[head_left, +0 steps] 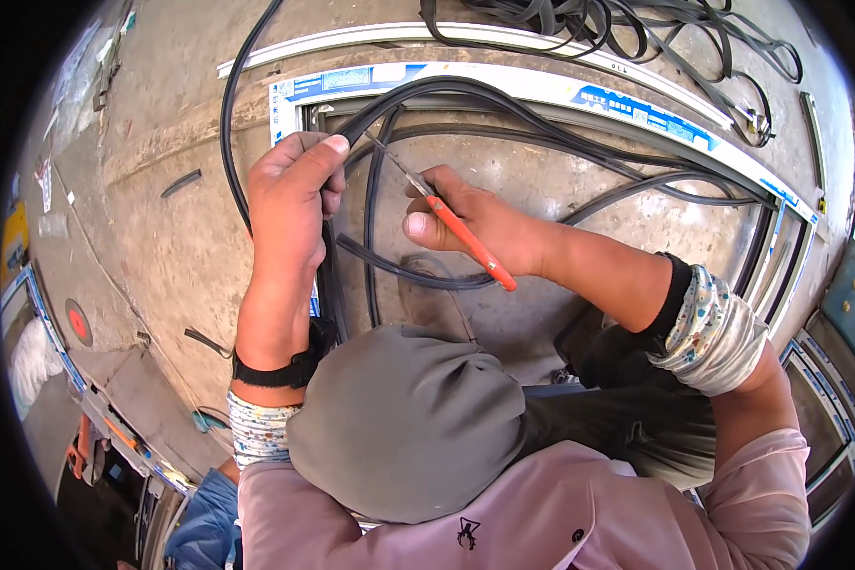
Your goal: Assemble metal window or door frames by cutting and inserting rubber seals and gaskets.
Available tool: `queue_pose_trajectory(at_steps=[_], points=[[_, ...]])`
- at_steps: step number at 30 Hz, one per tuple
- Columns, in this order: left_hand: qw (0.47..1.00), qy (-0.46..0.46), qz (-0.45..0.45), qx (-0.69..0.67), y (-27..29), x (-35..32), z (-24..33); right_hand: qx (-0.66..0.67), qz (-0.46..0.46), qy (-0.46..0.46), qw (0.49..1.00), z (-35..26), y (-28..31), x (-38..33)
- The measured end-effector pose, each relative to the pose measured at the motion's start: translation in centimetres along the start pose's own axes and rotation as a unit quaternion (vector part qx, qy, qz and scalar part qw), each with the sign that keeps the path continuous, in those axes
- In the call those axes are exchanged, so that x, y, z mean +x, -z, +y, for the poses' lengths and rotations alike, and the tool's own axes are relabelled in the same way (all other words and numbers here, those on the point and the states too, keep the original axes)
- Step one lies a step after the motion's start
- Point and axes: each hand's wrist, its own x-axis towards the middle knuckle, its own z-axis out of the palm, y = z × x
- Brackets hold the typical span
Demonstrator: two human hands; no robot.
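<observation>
Black rubber strip [446, 85] is in our left hand [299, 180], pinched between thumb and curled fingers, up near the corner of the white-and-blue frame [351, 80] on the floor [180, 256]. From that pinch its long axis climbs away to the upper right, arcs over along the frame's far bar, then drops toward the right-hand corner. Right hand [480, 218] is curled round the red-handled scissors [465, 237], thumb apart from the fingers; the second handle is mostly hidden, so we can't tell how every finger sits. Key relation: blades point up-left, spread, tips just beside the strip and close to our left fingertips (contact or a small gap, we can't tell from this angle). Left hand is the nearer one, already on the strip; the right reaches it only through the scissors. Relative to both hands: strip starts at the left thumb, then passes beyond the right hand, on the side away from our body. Another strip length [408, 272] curves below the right hand, and a tangle of black strips [589, 19] lies past the white bar [351, 38].
</observation>
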Motion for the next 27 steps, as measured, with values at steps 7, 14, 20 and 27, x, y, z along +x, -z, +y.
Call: queue_pose_trajectory(at_steps=[7,14,20,27], points=[[0.999,0.002,-0.027,-0.034,0.2,0.3,-0.9,-0.07,-0.007,-0.003,0.998,-2.6,0.0,1.3],[0.997,0.009,-0.08,0.005,1.9,0.3,-1.6,-0.112,-0.031,-0.016,0.993,-3.3,0.2,1.4],[0.991,0.081,-0.077,0.074,2.7,-1.1,-2.8,-0.163,-0.005,-0.013,0.987,-0.8,-2.0,1.0],[0.997,0.063,-0.035,0.018,1.6,-1.7,-3.4,-0.071,0.077,-0.022,0.994,1.6,-3.4,-0.3]])
